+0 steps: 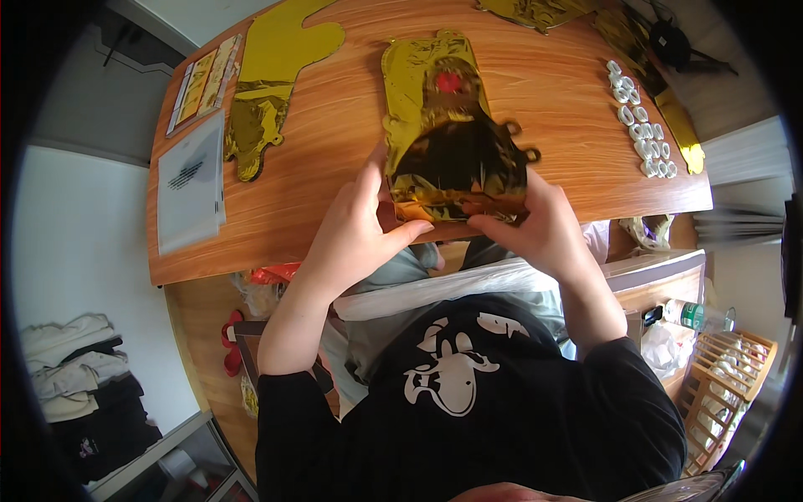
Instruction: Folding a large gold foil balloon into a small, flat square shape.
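A flat gold foil balloon (452,138) with small looped tabs along its edge is held up over the near edge of the wooden table. My left hand (365,219) grips its near left corner, thumb on the close side and fingers partly hidden behind the foil. At the opposite near corner, my right hand (539,222) holds it the same way, its thumb pointing inward. The shiny surface mirrors dark shapes and a red spot. Further left on the table lies another flat gold foil balloon (284,63), its lower end creased.
Several small white rings (642,125) lie grouped at the table's right. More gold foil (535,12) rests along the far edge, near a black strapped object (669,43). Papers in a clear sleeve (191,184) and a printed sheet (203,84) are at left. A wooden basket (728,393) stands lower right.
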Demonstrator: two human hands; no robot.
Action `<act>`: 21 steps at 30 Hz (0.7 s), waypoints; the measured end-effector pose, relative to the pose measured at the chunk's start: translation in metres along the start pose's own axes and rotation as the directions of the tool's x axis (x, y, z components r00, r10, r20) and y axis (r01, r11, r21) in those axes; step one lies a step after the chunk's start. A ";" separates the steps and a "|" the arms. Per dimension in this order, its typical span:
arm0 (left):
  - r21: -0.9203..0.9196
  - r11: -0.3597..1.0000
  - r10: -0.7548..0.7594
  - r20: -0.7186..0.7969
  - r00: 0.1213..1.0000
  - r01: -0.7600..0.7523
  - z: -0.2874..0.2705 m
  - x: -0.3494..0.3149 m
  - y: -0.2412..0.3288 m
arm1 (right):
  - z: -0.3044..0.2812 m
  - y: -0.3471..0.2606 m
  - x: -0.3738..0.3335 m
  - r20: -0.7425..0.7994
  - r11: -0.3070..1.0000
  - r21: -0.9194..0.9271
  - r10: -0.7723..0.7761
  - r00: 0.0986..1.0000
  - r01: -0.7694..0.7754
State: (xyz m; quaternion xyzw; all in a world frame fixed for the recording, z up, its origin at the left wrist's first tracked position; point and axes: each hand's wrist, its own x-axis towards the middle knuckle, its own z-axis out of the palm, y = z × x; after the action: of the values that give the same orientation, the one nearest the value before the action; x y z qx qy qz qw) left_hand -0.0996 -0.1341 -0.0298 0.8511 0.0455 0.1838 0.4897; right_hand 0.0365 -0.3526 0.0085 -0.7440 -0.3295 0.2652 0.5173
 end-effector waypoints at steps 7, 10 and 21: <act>0.373 0.848 0.326 0.194 0.925 -0.377 -0.008 -0.006 0.017 | -0.009 0.032 -0.005 0.185 0.809 -0.207 -0.520 0.834 0.550; 0.439 0.789 0.344 0.262 0.902 -0.429 -0.008 -0.011 0.014 | -0.008 0.035 -0.003 0.183 0.778 -0.242 -0.550 0.815 0.580; 0.402 0.824 0.326 0.240 0.914 -0.399 -0.012 -0.009 0.014 | -0.012 0.024 -0.004 0.221 0.829 -0.254 -0.451 0.865 0.498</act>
State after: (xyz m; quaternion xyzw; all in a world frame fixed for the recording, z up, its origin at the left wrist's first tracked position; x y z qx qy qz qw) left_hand -0.1136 -0.1335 -0.0147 0.9447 -0.1166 0.1890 0.2413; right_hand 0.0474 -0.3689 -0.0105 -0.6862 -0.5793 0.1303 0.4202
